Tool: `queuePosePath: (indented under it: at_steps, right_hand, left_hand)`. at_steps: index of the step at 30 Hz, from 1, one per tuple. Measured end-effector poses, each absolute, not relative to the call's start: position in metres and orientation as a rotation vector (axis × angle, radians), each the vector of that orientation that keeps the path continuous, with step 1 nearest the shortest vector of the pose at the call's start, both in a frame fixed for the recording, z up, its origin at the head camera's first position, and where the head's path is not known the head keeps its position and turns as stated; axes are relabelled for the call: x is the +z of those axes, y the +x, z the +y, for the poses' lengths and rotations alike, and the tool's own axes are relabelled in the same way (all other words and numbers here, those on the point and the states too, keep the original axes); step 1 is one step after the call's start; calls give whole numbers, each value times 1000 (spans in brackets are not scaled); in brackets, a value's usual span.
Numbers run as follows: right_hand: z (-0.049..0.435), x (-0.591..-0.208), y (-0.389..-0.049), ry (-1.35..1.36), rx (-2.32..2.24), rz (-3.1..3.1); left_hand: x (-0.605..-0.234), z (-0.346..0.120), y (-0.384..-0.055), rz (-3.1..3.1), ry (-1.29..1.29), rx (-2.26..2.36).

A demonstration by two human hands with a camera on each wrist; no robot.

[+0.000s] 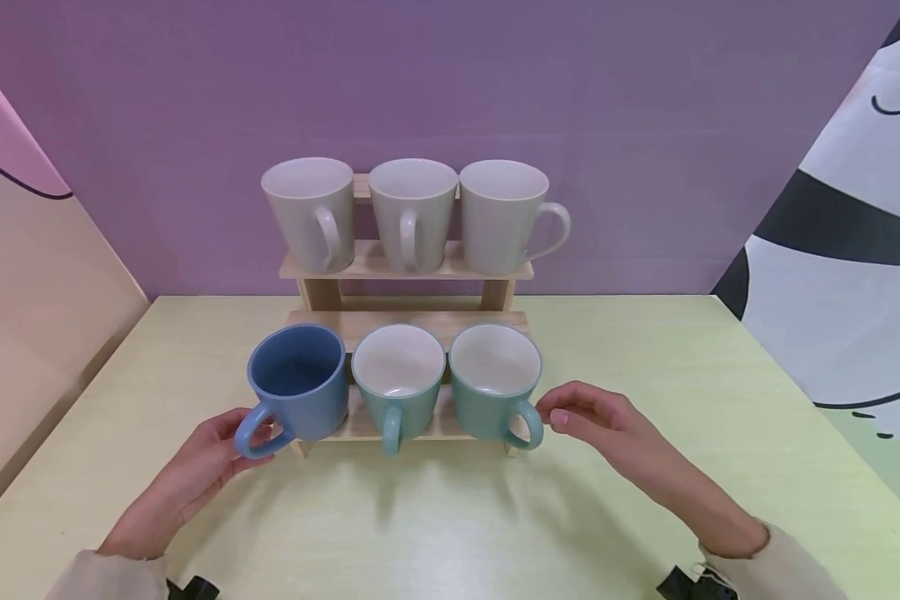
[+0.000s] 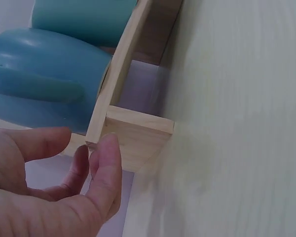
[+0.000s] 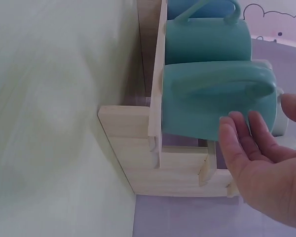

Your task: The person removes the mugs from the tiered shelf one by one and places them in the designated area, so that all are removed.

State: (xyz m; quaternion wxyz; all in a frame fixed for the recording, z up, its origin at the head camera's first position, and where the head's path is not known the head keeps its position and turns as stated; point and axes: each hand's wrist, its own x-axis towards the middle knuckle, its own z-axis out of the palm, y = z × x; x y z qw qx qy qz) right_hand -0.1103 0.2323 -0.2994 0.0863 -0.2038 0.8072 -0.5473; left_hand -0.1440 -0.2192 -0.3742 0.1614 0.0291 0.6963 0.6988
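My left hand (image 1: 208, 458) is by the front left corner of a two-tier wooden rack (image 1: 367, 429). Its fingertips are right at the board's end in the left wrist view, with the fingers loosely bent. A blue mug (image 1: 307, 408) stands at the left of the lower tier, its handle overlapping that hand. Beside it are two teal mugs with white insides, one in the middle (image 1: 401, 396) and one at the right (image 1: 491, 400). My right hand (image 1: 600, 421) has its relaxed fingers beside the right teal mug, fingertips close to its side in the right wrist view.
On the upper tier stand three white mugs, at left (image 1: 311, 221), middle (image 1: 411, 217) and right (image 1: 498, 221). The rack is on a pale wood-grain table (image 1: 435, 533) in front of a purple wall (image 1: 645, 125). A panda-patterned panel (image 1: 840, 333) borders the right side.
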Motion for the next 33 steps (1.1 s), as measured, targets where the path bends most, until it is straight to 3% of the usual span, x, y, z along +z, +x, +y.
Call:
queuePosePath:
  at_steps: [17, 33]
  right_hand:
    - [221, -306, -107, -630, -1674, 2248]
    - [209, -313, -103, -604, -1830, 2196]
  left_hand:
    - [-379, -206, -147, 1974, 20, 1989]
    - [-379, -211, -148, 1925, 163, 1966]
